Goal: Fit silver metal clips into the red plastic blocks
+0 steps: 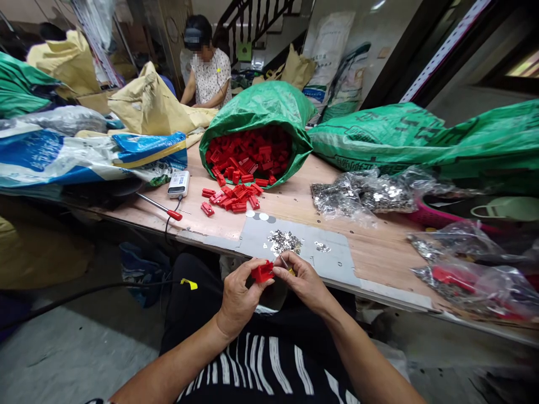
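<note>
Left hand [239,297]: fingers mostly closed, thumb and fingertips pinched on the sides of a small red part [263,272], held up just off the near edge of the table [295,205], above the lap. Right hand [306,280]: partly curled, thumb and forefinger drawn together on a thin metal tool [284,261] with a bit of yellow showing near the palm. Its fingertips were right beside the red part; contact could not be confirmed. Tool tip not resolved.

Handling (judged): red part looked like moulded plastic, light and stiff, rather smooth, so likely to turn in a loose pinch. Best hold seemed to be the two outer side walls, recess left clear. Hard squeezing could flex thin walls. The tool seemed best gripped by its handle, shaft left free.

Just beyond the hands: a grey sheet [337,266] bore a heap of small metal pieces [284,242], with a smaller cluster to its right. These appeared thin, flat and slippery; edge pick-up with fingertips judged easiest.

Further out: more red parts [236,197] were spread before the mouth of a green sack [261,104] filled with the same. A red-handled screwdriver [174,215] lay to the left, near a white device [179,184]. Clear bags [383,196] of metal bits sat to the right.
</note>
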`<control>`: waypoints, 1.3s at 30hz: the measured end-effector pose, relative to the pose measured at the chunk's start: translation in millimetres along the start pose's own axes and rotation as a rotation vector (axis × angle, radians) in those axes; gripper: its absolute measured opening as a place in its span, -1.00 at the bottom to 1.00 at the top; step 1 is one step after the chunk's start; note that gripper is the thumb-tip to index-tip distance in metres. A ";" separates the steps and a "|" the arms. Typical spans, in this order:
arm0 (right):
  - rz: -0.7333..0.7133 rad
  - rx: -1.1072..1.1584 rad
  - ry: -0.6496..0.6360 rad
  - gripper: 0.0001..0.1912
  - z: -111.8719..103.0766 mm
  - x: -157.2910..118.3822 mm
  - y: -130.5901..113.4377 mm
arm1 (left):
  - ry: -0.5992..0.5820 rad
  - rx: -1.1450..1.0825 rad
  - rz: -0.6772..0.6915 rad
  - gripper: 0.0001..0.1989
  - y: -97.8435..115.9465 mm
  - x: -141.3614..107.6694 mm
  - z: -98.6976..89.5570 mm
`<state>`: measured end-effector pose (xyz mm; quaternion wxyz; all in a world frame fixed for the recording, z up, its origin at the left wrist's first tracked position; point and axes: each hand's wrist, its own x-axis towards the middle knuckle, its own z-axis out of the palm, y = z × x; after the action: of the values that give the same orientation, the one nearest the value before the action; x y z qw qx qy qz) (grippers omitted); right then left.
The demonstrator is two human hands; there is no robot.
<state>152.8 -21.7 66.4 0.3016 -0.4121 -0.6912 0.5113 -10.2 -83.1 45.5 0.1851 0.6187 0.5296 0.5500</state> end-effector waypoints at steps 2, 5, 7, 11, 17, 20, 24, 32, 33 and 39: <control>0.003 0.006 -0.017 -0.73 -0.7 0.5 -0.2 | -0.010 -0.009 -0.001 -0.67 -0.2 -0.5 0.3; 0.017 0.031 -0.073 -0.72 -0.3 1.1 0.8 | -0.033 -0.020 -0.001 -0.67 -1.7 -2.5 1.5; 0.028 0.060 -0.097 -0.71 1.5 1.3 1.8 | -0.048 -0.022 0.003 -0.67 -3.6 -4.2 2.4; 0.042 0.113 -0.090 -0.68 6.5 0.5 3.0 | -0.069 -0.015 0.000 -0.69 -7.7 -7.6 3.1; 0.165 0.220 -0.125 -0.64 8.5 -5.0 6.5 | -0.073 -0.062 -0.009 -0.68 -10.6 -11.4 3.6; 0.221 0.361 -0.203 -0.62 8.3 -7.6 9.3 | -0.091 -0.098 -0.012 -0.68 -11.5 -11.9 3.7; 0.244 0.479 -0.232 -0.61 8.3 -9.6 12.2 | -0.137 -0.172 -0.041 -0.67 -12.4 -10.5 1.2; 0.258 0.465 -0.323 -0.58 3.1 -3.7 4.3 | -0.165 -0.588 -0.308 -0.71 -21.1 -7.3 -0.3; 0.219 0.355 -0.292 -0.61 0.6 0.9 1.6 | -0.116 -0.633 -0.359 -0.70 -23.2 -6.7 1.0; 0.013 -0.767 0.108 -0.90 -7.8 40.9 -9.2 | 0.139 -0.582 -0.504 -0.67 -30.9 -1.8 1.7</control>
<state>137.3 16.6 77.3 0.1585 -0.5257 -0.8127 0.1950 -22.3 -72.6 19.0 0.4458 0.3522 0.4981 0.6551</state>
